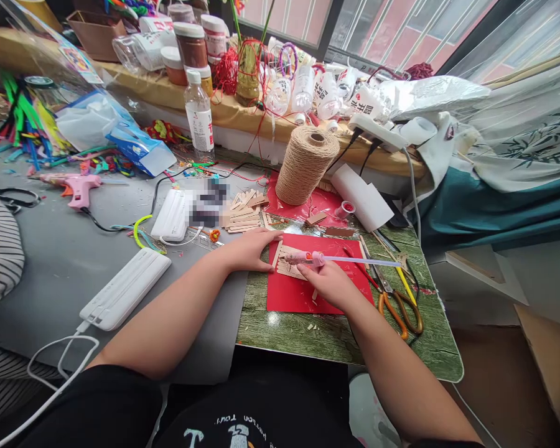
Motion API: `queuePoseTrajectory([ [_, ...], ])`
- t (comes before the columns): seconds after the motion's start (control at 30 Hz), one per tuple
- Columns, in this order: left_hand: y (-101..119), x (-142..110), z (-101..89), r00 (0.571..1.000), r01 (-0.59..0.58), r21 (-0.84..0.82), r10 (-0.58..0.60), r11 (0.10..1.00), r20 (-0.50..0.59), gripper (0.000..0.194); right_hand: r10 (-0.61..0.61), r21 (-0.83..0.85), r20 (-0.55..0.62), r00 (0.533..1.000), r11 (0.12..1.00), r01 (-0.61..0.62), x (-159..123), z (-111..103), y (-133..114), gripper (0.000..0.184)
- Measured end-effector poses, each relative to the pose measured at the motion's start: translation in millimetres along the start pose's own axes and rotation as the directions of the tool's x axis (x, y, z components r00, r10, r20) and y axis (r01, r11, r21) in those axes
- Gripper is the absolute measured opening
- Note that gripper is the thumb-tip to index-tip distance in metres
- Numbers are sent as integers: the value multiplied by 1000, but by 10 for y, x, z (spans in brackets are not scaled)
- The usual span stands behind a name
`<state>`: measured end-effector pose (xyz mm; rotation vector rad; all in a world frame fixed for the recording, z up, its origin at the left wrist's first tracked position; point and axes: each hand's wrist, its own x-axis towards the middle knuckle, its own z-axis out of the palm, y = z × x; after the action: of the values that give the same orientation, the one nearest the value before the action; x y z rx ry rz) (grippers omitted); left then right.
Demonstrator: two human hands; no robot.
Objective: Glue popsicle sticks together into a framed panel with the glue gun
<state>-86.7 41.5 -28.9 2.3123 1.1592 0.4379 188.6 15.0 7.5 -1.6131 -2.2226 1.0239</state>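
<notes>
The left hand [254,250] lies at the left edge of a pale wooden panel [292,269], its thumb and fingers spread apart, the fingertips by the upper corner and the thumb lower down. The right hand [331,284] is clamped on a pink glue gun [302,257], whose nozzle end overlies the panel; a clear glue stick [364,261] projects rearward above that hand. The panel rests on a red sheet [280,297] between the hands, on the worktop [261,326]. Scissors [404,309] lie right of the right hand; twine [304,165] stands beyond both. The panel, apparently of thin slats, should prove light and stiff but weak at its joints, and is best steadied by its outer edges; the gun, light and rigid, is best held by its grip, clear of the probably hot nozzle.
</notes>
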Motion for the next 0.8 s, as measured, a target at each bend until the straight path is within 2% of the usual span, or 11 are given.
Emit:
queuePoseTrajectory([
  [0.2, -7, 1, 1, 1000, 3, 12, -3, 1000, 4, 98, 86, -20, 30, 996, 996, -85, -33, 11, 7, 49],
  [0.6, -17, -1, 9, 1000, -4, -2, 4, 1000, 11, 98, 90, -110, 34, 995, 990, -86, -100, -22, -36, 51],
  [0.8, -11, -3, 0, 1000, -5, -12, 5, 1000, 13, 98, 69, -45, 59, 996, 997, -66, -131, -37, -40, 50],
])
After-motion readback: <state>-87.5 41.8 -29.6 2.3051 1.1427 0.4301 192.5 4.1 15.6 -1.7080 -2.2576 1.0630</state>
